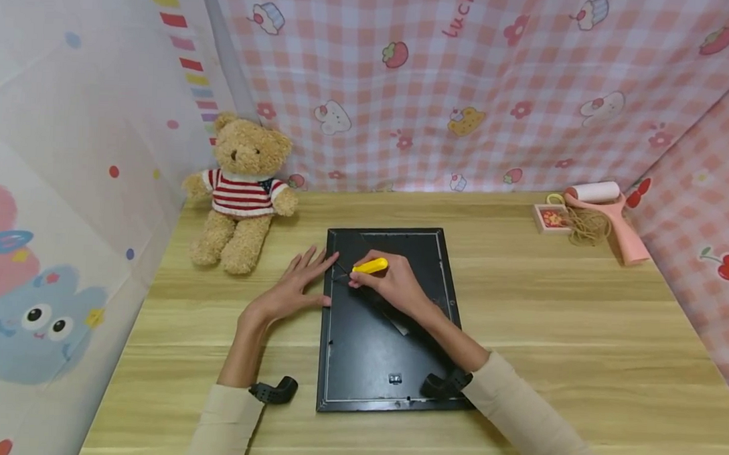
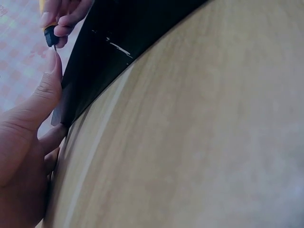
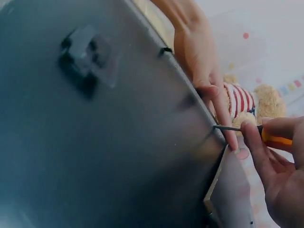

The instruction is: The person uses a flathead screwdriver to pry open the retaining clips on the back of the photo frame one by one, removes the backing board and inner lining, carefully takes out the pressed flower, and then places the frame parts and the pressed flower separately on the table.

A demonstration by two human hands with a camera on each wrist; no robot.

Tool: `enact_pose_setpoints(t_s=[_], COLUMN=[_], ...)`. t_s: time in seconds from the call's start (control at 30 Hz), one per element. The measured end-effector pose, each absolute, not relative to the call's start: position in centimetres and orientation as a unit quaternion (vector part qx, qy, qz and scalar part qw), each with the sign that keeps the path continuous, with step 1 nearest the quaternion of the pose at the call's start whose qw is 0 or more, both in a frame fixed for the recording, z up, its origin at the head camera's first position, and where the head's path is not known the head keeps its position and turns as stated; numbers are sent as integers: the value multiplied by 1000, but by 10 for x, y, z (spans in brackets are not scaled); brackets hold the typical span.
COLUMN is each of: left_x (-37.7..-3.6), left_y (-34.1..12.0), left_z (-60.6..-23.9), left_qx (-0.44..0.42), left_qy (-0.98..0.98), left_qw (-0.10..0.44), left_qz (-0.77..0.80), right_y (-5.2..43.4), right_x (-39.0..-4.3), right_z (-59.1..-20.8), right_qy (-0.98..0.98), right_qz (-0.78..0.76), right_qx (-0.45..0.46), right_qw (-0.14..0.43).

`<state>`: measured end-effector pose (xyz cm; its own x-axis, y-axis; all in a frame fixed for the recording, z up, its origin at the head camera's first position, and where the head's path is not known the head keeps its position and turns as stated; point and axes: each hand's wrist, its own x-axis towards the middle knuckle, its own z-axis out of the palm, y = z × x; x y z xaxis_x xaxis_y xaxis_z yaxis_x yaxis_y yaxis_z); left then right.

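Observation:
A black picture frame lies face down on the wooden table, its back filling the right wrist view. My right hand grips a small yellow-handled screwdriver, whose thin metal tip meets the frame's left edge near the top. My left hand lies flat on the table beside that edge, fingers straight, with fingertips touching the frame next to the tip. In the left wrist view my left hand presses against the frame's rim below the screwdriver.
A teddy bear in a striped sweater sits at the back left. At the back right lie a pink lint roller, a bundle of rubber bands and a small pink box. Fabric walls close in the table.

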<state>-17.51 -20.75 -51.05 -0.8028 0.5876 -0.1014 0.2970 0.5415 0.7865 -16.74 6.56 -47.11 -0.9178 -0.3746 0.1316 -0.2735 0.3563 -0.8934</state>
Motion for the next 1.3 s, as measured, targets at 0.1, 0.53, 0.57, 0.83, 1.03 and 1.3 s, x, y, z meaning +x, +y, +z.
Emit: enact_pose_setpoints(t_s=[0.1,0.53,0.57,0.83,1.03,1.3], left_x=[-175,-185,-186,-185,-175,-159], left_y=[-208,-214,-215,-215,-211,-220], left_z=[-510,-529,-533,-532,-521,-527], left_qx=[257,251,250,255,280,295], left_qy=[861,849,847,845,843,833], left_qw=[182,190,190,182,167,192], left_qz=[400,424,429,433,428,427], right_y=[61,33,31,31,63,91], right_x=[-169,-183,-183,-183,-162,-98], right_z=[-466,-424,-423,-422,-437,-464], right_qy=[825,861,865,872,843,771], right_qz=[-515,-389,-379,-378,-482,-601], right_qx=[-228,-316,-318,-299,-231,-181], right_qw=[47,83,82,83,54,110])
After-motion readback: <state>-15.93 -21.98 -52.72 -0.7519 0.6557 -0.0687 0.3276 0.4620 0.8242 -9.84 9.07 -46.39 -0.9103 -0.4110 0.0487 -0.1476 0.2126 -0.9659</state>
